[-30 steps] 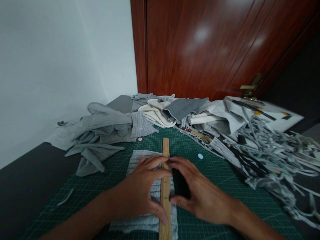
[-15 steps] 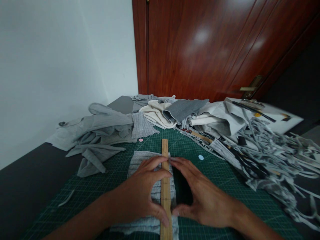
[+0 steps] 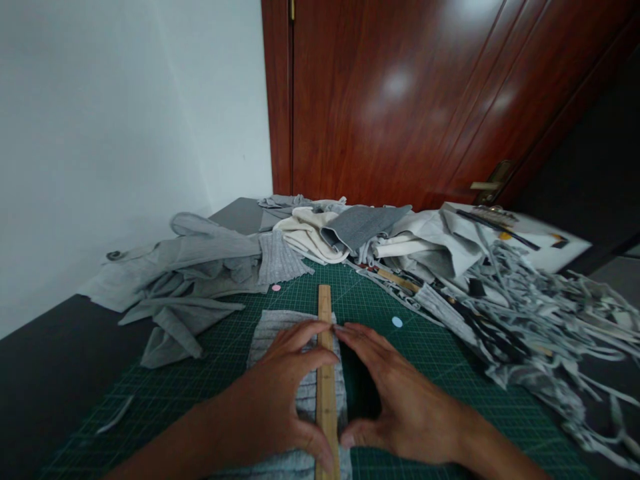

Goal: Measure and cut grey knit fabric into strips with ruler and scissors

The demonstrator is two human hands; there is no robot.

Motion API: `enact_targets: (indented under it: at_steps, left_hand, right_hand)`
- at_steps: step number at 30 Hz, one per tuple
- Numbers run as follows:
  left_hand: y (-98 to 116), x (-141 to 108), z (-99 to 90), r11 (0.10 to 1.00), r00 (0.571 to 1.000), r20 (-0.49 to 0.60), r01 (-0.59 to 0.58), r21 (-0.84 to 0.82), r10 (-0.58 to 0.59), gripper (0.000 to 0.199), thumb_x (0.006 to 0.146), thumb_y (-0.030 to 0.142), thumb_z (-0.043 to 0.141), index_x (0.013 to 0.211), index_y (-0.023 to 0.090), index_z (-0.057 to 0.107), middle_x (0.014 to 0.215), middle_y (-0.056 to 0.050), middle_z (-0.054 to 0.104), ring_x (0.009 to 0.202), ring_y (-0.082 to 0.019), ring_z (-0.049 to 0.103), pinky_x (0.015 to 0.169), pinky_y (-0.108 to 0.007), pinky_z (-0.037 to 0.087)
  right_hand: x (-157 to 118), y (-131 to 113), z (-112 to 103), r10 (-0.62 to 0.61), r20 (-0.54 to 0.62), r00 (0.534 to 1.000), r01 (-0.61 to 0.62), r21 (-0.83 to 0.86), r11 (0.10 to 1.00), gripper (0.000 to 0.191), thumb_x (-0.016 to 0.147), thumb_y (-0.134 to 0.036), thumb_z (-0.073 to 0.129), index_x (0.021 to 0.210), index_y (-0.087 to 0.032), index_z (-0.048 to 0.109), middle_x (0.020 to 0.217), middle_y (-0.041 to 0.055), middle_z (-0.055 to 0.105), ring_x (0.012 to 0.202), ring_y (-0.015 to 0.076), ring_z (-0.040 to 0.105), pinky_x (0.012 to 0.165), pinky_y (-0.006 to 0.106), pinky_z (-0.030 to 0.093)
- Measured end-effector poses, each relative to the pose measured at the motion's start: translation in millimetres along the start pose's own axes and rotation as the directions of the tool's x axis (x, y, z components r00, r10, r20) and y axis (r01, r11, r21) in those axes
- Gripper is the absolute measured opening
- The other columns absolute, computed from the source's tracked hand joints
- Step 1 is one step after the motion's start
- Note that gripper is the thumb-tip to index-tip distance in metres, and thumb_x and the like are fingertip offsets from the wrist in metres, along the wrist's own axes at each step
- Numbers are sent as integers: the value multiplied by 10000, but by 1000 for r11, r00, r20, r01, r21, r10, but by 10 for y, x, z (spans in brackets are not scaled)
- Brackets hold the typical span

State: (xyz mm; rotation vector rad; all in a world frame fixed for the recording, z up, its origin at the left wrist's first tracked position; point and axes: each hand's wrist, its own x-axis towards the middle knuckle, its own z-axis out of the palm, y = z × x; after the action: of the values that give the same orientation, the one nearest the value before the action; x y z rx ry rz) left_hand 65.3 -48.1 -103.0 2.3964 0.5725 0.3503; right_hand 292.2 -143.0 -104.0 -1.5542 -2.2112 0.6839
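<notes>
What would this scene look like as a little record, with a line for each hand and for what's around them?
Left hand: spread, fingertips and thumb on the wooden ruler
Right hand: spread, at the ruler's right edge; exact contact unclear
Ruler: lying lengthwise over ribbed grey cloth, near the cloth's right edge
Surface: green gridded mat
Small dots: pink, pale blue
Left side: heaped grey fabric
Right side: tangled fabric strips
Background: reddish-brown door
</notes>
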Motion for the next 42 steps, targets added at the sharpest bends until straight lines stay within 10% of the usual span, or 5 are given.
enact_targets:
  at_steps: [17,22,29,42]
  left_hand:
    - [-408,-26,209,1000,1000,-22,17,24,-16,952,511,533,988,1381,349,648,1695,-76,314,1516,-462,324,1232,-628,303]
    - [-224,-35,98,998,998,15,67,-11,-67,891,537,524,980,1355,346,674,1679,-80,341,1521,-461,318,1227,-649,294]
    - [-18,-15,8,996,997,-1,74,-45,-74,877,502,578,986,1289,299,716,1639,-109,398,1509,-450,342,1231,-608,313]
    - [44,-9,-13,999,998,41,49,20,-50,940,522,657,959,1319,238,691,1593,-149,424,1509,-424,334,1243,-564,287]
  right_hand:
    - [-14,87,-135,-126,-94,987,126,-11,992,953,850,-517,825,1602,-129,388,1648,210,443,1521,364,404,1250,560,344]
    - [-54,492,-440,89,-479,873,-191,-169,967,294,1034,-270,595,1283,-133,670,1135,152,727,941,272,718,895,457,589]
    - [-54,834,-483,218,-435,874,-339,-224,914,162,971,-264,653,1041,-152,748,928,96,751,825,269,706,778,385,531]
    - [-35,673,-383,253,-449,857,-350,-146,925,95,978,-232,540,883,-237,536,746,25,665,663,235,638,641,341,429]
